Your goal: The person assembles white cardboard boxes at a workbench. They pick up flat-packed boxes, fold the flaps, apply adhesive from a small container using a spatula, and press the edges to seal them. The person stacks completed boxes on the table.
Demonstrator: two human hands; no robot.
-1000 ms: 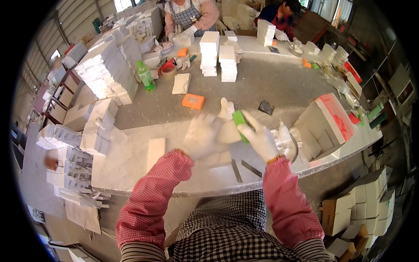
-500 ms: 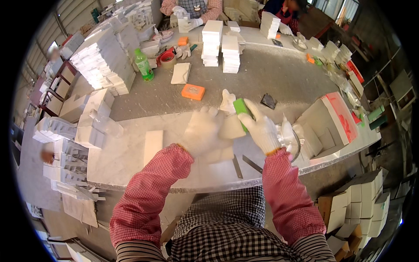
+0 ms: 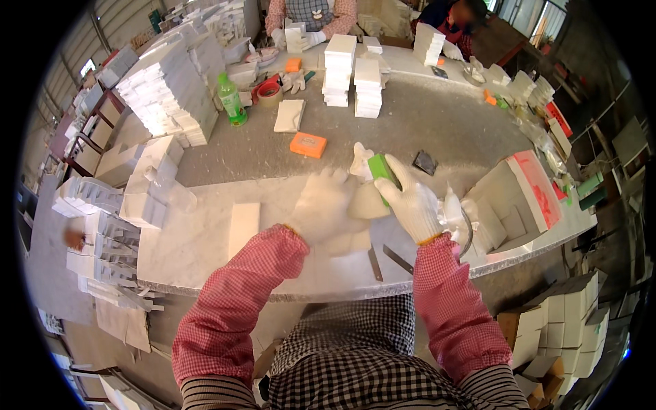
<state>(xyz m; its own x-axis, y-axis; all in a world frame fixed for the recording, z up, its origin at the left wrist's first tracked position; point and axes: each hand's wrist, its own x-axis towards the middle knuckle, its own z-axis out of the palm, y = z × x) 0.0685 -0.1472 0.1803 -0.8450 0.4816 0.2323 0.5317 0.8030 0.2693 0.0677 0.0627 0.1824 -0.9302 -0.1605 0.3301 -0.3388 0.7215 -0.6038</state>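
Observation:
My right hand (image 3: 417,208), in a white knit glove, grips a green rectangular block (image 3: 384,176) between thumb and fingers. Just left of the block, a pale flat tile (image 3: 369,203) is tilted and meets its lower end. My left hand (image 3: 320,205), gloved too, lies beside that tile; motion smears its fingers, so its hold cannot be made out. Below the hands another pale tile (image 3: 350,242) rests on the white slab (image 3: 184,253). A whitish tile (image 3: 244,229) lies left of my left hand. Two thin dark metal strips, one a blade-like strip (image 3: 398,259), lie near the front edge.
An open white box (image 3: 536,191) with tiles stands at right, a white squeeze bottle (image 3: 452,208) beside it. Farther off are an orange block (image 3: 308,145), a green bottle (image 3: 231,101), a tape roll (image 3: 268,92) and tile stacks (image 3: 339,72). A co-worker (image 3: 311,17) handles tiles across the table.
The whole view has shifted slightly, so table items sit a little farther right. Both hands keep nearly the same place, the green block still in my right; my left stays blurred.

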